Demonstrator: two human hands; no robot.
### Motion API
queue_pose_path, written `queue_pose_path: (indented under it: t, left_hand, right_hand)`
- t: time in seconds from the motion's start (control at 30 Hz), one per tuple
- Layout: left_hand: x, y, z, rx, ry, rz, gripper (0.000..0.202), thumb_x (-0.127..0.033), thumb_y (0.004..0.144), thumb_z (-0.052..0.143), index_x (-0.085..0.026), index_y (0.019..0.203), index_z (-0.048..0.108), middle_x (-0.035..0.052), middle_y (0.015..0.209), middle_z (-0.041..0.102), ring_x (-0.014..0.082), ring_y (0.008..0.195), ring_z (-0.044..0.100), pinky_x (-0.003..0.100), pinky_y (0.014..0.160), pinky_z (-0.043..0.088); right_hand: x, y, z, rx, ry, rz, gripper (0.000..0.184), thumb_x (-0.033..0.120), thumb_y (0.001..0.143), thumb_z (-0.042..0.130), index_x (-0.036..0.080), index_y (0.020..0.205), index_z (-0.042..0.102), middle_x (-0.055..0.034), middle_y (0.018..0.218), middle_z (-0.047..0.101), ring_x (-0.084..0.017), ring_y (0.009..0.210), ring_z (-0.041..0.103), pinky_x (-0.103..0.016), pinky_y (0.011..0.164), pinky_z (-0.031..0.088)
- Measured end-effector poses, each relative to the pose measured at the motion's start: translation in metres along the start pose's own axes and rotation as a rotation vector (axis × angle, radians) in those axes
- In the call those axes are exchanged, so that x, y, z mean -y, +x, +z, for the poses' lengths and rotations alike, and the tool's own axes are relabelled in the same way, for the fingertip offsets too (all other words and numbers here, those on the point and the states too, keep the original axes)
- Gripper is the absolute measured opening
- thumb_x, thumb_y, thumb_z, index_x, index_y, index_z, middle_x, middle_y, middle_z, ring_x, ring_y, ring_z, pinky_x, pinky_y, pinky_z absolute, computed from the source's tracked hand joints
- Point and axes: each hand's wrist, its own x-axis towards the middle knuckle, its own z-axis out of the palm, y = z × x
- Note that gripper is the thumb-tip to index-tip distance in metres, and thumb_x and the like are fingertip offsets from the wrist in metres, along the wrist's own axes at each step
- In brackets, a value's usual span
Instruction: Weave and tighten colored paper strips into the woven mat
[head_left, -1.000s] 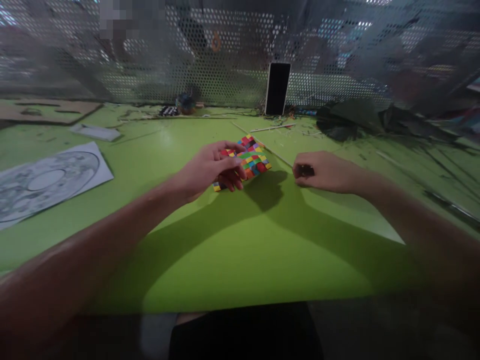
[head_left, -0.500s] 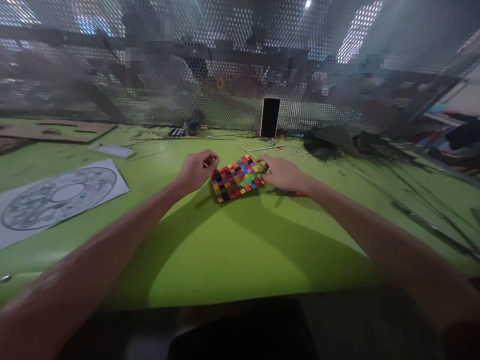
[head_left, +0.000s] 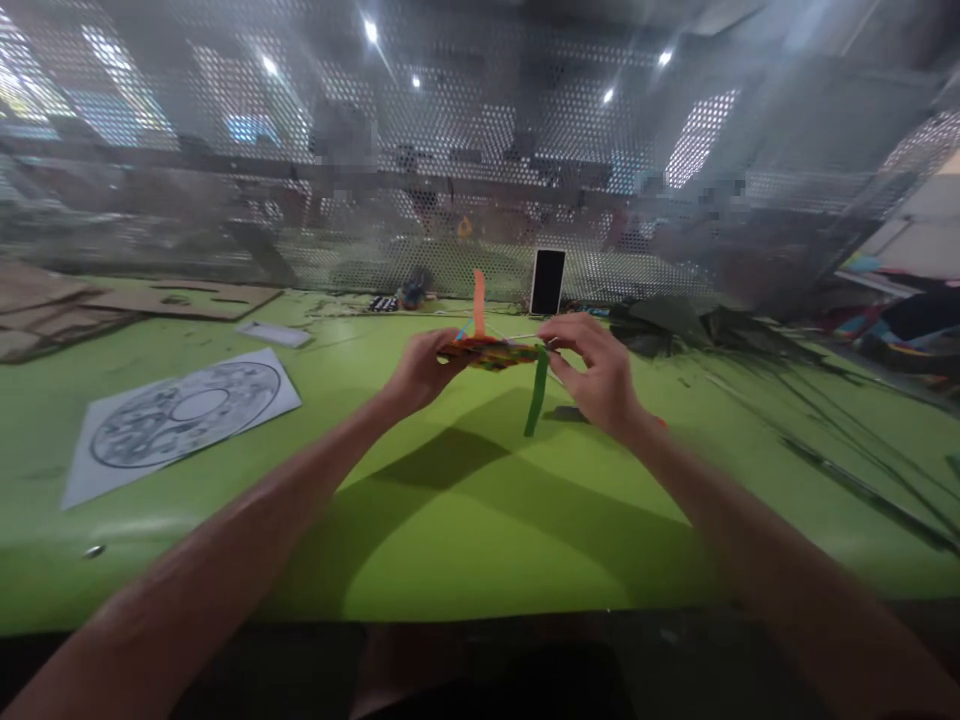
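A multicoloured checkered woven piece (head_left: 491, 351) is held above the table, tipped so that I see it almost edge-on. My left hand (head_left: 420, 372) is closed around its left end. At the right end, my right hand (head_left: 598, 368) pinches with thumb and fingertips by the top of a green strip (head_left: 535, 400), which hangs down from the piece. An orange strip (head_left: 479, 303) stands up from its upper side. Below the right hand lies a grey flat tool (head_left: 566, 413), partly hidden by the wrist.
A sheet with a printed ring pattern (head_left: 187, 425) lies on the left of the green table (head_left: 480, 560). Cut cardboard (head_left: 187, 297) is behind it. A dark-screened phone (head_left: 548, 281) stands against the perforated metal screen (head_left: 360, 255). Dark leaves (head_left: 675, 328) and long stalks spread to the right.
The woven piece has been raised and tipped from face-up to nearly edge-on. My left hand has closed on its left end. The orange and green strips now stick out. The view has tilted up.
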Motion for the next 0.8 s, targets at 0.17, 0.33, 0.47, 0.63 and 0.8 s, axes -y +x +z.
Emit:
queue_pose_path:
  t: [0.17,0.33,0.47,0.63,0.8]
  left_hand:
    - [0.001,-0.006,-0.001,-0.211,0.19,0.356,0.011,-0.019,0.087,0.064,-0.017,0.084,0.074,0.0079,0.089,0.075,0.0193,0.084,0.068,0.03,0.078,0.052]
    - [0.006,-0.011,0.004,-0.202,0.176,0.52,0.008,-0.018,0.089,0.065,-0.017,0.085,0.072,0.0085,0.088,0.075,0.0184,0.083,0.067,0.029,0.078,0.052]
    - [0.013,-0.011,0.006,-0.176,0.187,0.434,0.007,-0.017,0.088,0.066,-0.017,0.086,0.073,0.0071,0.085,0.073,0.0181,0.08,0.066,0.028,0.073,0.05]
    - [0.013,-0.007,0.006,-0.242,0.076,0.148,0.012,-0.028,0.079,0.077,-0.016,0.081,0.074,0.0039,0.075,0.071,0.0165,0.069,0.062,0.027,0.067,0.048]
    - [0.0,-0.004,0.005,-0.165,-0.2,-0.139,0.035,-0.035,0.056,0.093,-0.014,0.071,0.07,-0.0027,0.062,0.062,0.0112,0.056,0.054,0.023,0.053,0.043]
  right_hand:
    - [-0.006,-0.009,0.006,-0.105,-0.061,0.019,0.032,0.015,0.086,0.068,0.028,0.115,0.067,-0.0091,0.119,0.053,-0.025,0.108,0.059,-0.045,0.088,0.061]
    - [-0.01,-0.012,0.006,-0.054,-0.153,-0.034,0.036,0.006,0.084,0.058,0.024,0.112,0.068,-0.0098,0.108,0.054,-0.026,0.104,0.058,-0.046,0.085,0.057]
    - [-0.015,-0.011,0.003,0.09,-0.213,-0.131,0.027,0.007,0.085,0.058,0.022,0.103,0.071,-0.009,0.106,0.06,-0.027,0.104,0.058,-0.051,0.095,0.049]
    - [-0.037,-0.009,0.002,0.229,-0.198,-0.129,0.011,0.023,0.094,0.062,0.021,0.099,0.072,-0.0101,0.102,0.066,-0.026,0.1,0.059,-0.047,0.092,0.048]
    - [-0.041,-0.005,-0.001,0.157,-0.028,0.064,0.015,0.037,0.089,0.071,0.022,0.086,0.073,-0.0089,0.103,0.068,-0.025,0.099,0.061,-0.045,0.088,0.051]
